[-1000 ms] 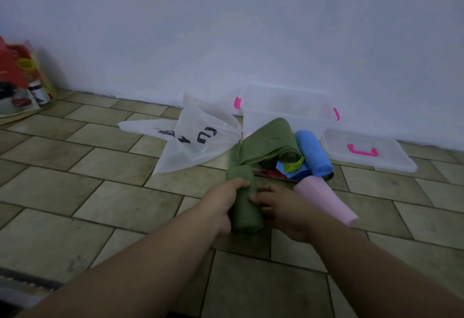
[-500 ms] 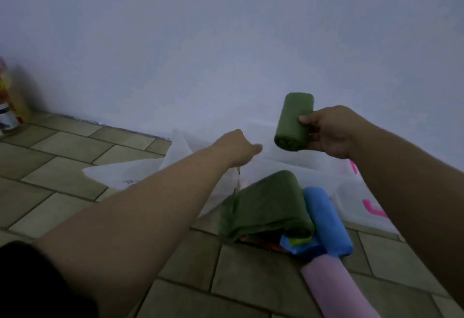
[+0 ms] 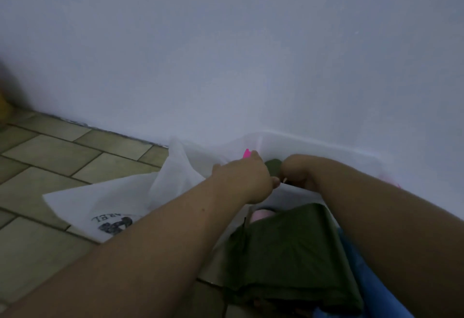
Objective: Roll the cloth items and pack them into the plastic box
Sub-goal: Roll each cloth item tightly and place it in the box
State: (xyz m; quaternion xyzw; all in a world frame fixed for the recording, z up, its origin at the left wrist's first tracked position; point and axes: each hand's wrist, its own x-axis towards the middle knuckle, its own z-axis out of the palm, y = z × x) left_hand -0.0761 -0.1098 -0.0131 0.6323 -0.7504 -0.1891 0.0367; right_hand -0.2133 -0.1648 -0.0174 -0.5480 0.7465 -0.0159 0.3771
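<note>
Softness and lightness are expected of the small dark green cloth roll [image 3: 273, 165], held just within the clear plastic box [image 3: 313, 142]; it is best clasped round its middle, lest it unroll. The grip of the right hand [image 3: 298, 173] is curled on it; that of the left hand [image 3: 242, 179] cannot be told.

Printed white bag [image 3: 120, 202] — tiled floor [image 3: 50, 157]

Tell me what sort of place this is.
Probably a room at home, down at floor level: worn floor tiles meet a plain painted wall, and a clear plastic box stands by it, green cloth in front.
</note>
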